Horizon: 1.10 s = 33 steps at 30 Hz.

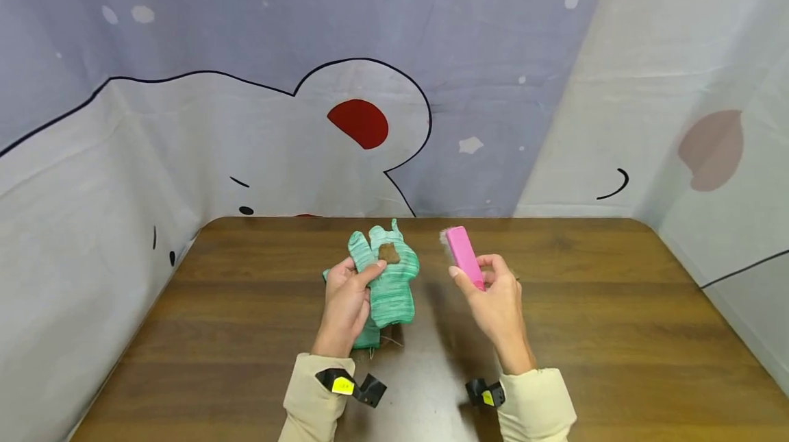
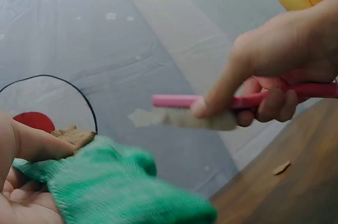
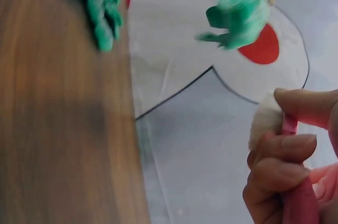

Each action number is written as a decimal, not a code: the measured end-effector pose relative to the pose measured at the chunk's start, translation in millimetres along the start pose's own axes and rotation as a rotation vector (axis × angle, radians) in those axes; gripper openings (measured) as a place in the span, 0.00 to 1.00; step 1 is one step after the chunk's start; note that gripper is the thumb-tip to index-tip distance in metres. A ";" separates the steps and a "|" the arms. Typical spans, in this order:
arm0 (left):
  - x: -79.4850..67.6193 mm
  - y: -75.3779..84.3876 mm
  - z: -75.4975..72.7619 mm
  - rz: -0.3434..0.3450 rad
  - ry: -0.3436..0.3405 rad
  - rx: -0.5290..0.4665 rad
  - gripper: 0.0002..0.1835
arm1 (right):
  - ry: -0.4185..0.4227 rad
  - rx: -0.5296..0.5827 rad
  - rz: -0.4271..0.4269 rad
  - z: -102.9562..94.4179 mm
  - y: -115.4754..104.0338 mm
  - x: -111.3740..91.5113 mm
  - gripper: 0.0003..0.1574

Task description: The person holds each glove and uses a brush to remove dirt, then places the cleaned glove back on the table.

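Note:
My left hand (image 1: 345,301) holds up a green streaked knitted glove (image 1: 393,298). Its thumb lies on a flat, clay-like brown piece (image 1: 389,253) against the glove; whether that piece is stuck on cannot be told. Underneath, a second green glove (image 1: 368,336) lies on the table, mostly hidden in the head view; part of this glove (image 3: 103,12) shows in the right wrist view. To the right, apart from the gloves, my right hand (image 1: 498,305) grips a pink brush (image 1: 464,253) by its handle. The brush's pale bristles (image 2: 198,119) face downward in the left wrist view.
The brown wooden table (image 1: 246,312) reaches back to a printed cloth backdrop (image 1: 468,86), which also hangs along both sides. A small brown scrap (image 2: 281,168) lies on the table near the right hand. Loose threads (image 1: 391,340) hang by the gloves.

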<state>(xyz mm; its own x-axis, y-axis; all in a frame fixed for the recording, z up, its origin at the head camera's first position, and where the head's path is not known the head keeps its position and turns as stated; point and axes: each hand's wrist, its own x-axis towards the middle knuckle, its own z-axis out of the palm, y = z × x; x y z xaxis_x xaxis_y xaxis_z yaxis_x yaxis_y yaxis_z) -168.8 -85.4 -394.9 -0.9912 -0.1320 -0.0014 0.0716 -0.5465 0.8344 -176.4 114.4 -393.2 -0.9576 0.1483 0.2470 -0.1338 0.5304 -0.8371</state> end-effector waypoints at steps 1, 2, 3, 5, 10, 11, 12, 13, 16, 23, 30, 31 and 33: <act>0.4 -0.4 0.0 -0.006 -0.008 -0.009 0.14 | -0.015 0.032 -0.001 0.5 -1.5 -0.8 0.26; 0.6 -1.2 0.2 -0.013 -0.020 -0.016 0.14 | -0.036 0.066 -0.005 1.6 -3.2 -2.2 0.26; 0.6 -2.1 0.4 -0.020 -0.029 -0.018 0.15 | -0.059 0.101 -0.007 3.2 -5.2 -4.0 0.26; 0.6 -4.7 1.2 -0.031 -0.034 -0.020 0.14 | -0.099 0.163 -0.009 7.5 -9.2 -7.9 0.26; -0.5 -8.8 2.7 -0.047 -0.026 0.010 0.13 | -0.144 0.253 0.008 12.6 -17.1 -14.3 0.25; -0.5 -9.2 3.3 -0.052 -0.025 0.014 0.12 | -0.146 0.258 0.013 12.0 -19.7 -15.1 0.25; -0.6 -9.4 3.6 -0.057 -0.027 0.014 0.12 | -0.149 0.263 0.022 10.9 -23.2 -16.1 0.25; -0.5 -9.8 4.0 -0.063 -0.030 0.009 0.12 | -0.154 0.268 0.025 9.1 -28.0 -17.5 0.24; 0.1 -10.7 4.8 -0.072 -0.037 -0.028 0.11 | -0.167 0.268 0.023 4.1 -43.6 -22.0 0.21; 0.7 -13.1 6.7 -0.067 -0.083 -0.056 0.10 | -0.186 0.287 -0.019 3.8 -52.8 -26.0 0.19; 0.3 -15.1 7.4 -0.052 -0.075 -0.035 0.09 | -0.164 0.255 -0.088 18.3 -32.6 -22.0 0.23; 0.2 -15.0 7.5 -0.051 -0.066 -0.027 0.09 | -0.151 0.231 -0.107 19.4 -31.4 -22.1 0.24; 0.0 -14.7 7.4 -0.050 -0.053 -0.008 0.09 | -0.122 0.175 -0.144 20.8 -29.6 -22.4 0.24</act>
<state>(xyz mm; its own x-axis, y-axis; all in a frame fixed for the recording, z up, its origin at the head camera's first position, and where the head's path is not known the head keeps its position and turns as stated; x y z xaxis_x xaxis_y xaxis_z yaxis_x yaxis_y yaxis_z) -170.7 -71.3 -403.1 -0.9981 -0.0600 -0.0138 0.0220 -0.5577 0.8297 -156.2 78.1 -384.1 -0.9478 -0.0253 0.3180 -0.3028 0.3848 -0.8719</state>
